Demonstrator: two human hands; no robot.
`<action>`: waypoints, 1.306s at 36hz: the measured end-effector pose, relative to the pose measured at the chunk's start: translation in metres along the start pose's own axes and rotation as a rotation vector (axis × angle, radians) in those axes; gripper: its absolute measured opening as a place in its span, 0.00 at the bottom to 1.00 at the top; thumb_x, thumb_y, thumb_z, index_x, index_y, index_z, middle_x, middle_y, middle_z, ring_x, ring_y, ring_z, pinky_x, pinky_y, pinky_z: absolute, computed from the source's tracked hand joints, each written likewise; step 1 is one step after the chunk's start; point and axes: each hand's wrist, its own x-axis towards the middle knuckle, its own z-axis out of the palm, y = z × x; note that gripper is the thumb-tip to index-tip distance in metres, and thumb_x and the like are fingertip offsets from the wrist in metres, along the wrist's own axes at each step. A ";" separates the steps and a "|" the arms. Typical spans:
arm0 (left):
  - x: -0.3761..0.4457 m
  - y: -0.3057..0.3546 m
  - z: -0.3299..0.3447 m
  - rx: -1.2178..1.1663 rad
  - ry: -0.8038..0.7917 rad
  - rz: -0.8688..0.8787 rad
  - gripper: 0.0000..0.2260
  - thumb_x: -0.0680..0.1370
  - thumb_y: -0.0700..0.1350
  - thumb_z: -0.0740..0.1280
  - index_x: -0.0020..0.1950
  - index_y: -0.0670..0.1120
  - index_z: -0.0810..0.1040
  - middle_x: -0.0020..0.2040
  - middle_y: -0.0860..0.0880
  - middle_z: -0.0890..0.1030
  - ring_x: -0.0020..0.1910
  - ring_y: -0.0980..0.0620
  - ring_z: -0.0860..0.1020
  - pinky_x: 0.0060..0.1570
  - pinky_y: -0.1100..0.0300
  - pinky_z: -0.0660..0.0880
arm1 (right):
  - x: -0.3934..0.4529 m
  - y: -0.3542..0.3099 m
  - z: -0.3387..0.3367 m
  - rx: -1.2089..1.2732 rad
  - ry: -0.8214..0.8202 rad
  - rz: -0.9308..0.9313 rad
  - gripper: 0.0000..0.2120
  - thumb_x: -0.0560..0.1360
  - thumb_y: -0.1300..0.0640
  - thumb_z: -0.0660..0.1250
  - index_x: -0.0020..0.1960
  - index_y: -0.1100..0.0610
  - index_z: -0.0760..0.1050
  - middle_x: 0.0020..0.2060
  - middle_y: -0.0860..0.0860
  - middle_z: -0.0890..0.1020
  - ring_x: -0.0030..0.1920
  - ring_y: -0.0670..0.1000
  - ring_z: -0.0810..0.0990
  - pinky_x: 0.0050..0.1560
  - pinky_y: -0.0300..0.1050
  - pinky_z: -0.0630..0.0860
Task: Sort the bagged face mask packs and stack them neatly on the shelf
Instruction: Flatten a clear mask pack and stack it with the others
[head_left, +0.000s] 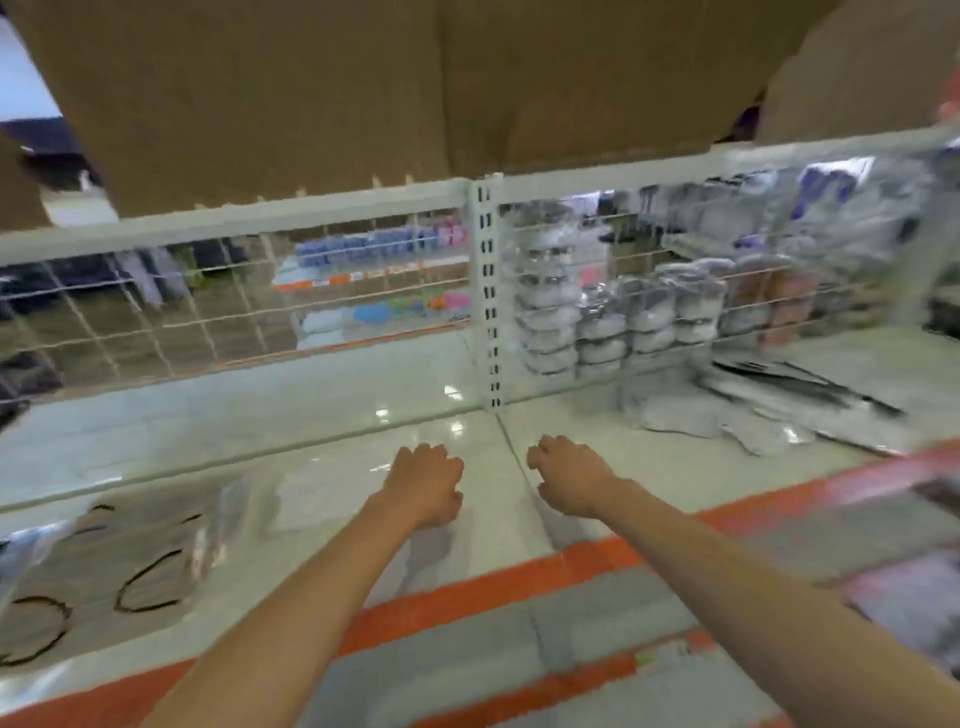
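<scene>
My left hand (425, 486) and right hand (569, 475) hover loosely curled, holding nothing, over the shelf (311, 415), while the bagged mask packs (104, 561) at eight o'clock look light, floppy and slippery, best pinched by their edges.

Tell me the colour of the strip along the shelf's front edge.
Orange strip, running along the white shelf; seen clearly in the head view.

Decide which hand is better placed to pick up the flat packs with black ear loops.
Left, probably. The left hand is nearer the flat packs at the shelf's left; the right hand would cross over. Neither holds anything.
</scene>
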 end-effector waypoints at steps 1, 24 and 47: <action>0.011 0.021 -0.005 -0.008 0.015 0.032 0.16 0.79 0.51 0.58 0.65 0.46 0.71 0.63 0.44 0.72 0.62 0.44 0.70 0.60 0.53 0.65 | -0.012 0.023 0.001 0.000 -0.003 0.033 0.18 0.77 0.59 0.59 0.67 0.59 0.66 0.65 0.56 0.68 0.66 0.57 0.66 0.63 0.52 0.67; 0.158 0.206 -0.020 -0.196 0.019 0.292 0.16 0.78 0.49 0.58 0.65 0.48 0.71 0.63 0.45 0.71 0.64 0.44 0.68 0.60 0.53 0.65 | -0.057 0.218 0.031 0.232 0.011 0.421 0.18 0.76 0.59 0.58 0.66 0.59 0.68 0.64 0.56 0.68 0.65 0.58 0.65 0.64 0.51 0.68; 0.217 0.159 -0.040 -1.709 -0.278 0.163 0.24 0.65 0.59 0.74 0.55 0.47 0.80 0.52 0.50 0.83 0.51 0.52 0.81 0.56 0.57 0.76 | 0.041 0.254 -0.059 1.220 -0.063 0.105 0.14 0.77 0.65 0.59 0.34 0.56 0.69 0.24 0.45 0.71 0.25 0.42 0.68 0.28 0.33 0.66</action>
